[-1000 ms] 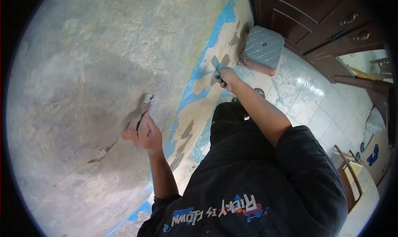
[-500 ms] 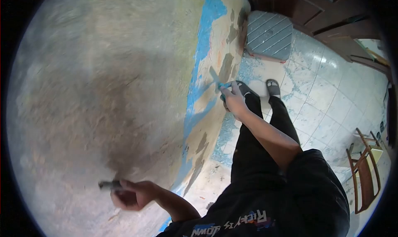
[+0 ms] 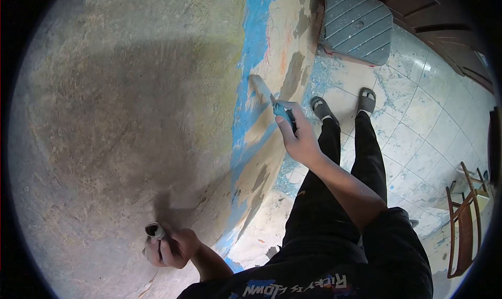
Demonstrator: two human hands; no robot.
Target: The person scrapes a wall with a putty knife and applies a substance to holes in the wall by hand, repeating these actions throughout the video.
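My right hand (image 3: 303, 142) is closed round the teal handle of a scraper (image 3: 264, 89). Its long flat metal blade points up and left, its tip right at the blue paint strip (image 3: 256, 42) low on the wall. At the lower left, my left hand (image 3: 172, 248) wraps round a short tube (image 3: 154, 231) with a round, dark, hollow-looking end facing up. Most of the tube is hidden in the fingers. Behind that hand rises the rough, bare grey-brown wall (image 3: 130, 126), with a shadow falling across it.
Blue flakes lie scattered over the white tiled floor (image 3: 402, 137), thickest along the wall's foot. A grey ribbed plastic step (image 3: 358, 29) stands against the wall ahead of my feet. A wooden chair (image 3: 465, 220) is at the right, and dark wooden panelling (image 3: 444, 16) at the top right.
The tube in my left hand has turned from pointing left to showing its round end upward. My right hand still grips the scraper, its blade now by the blue strip. The view has shifted.
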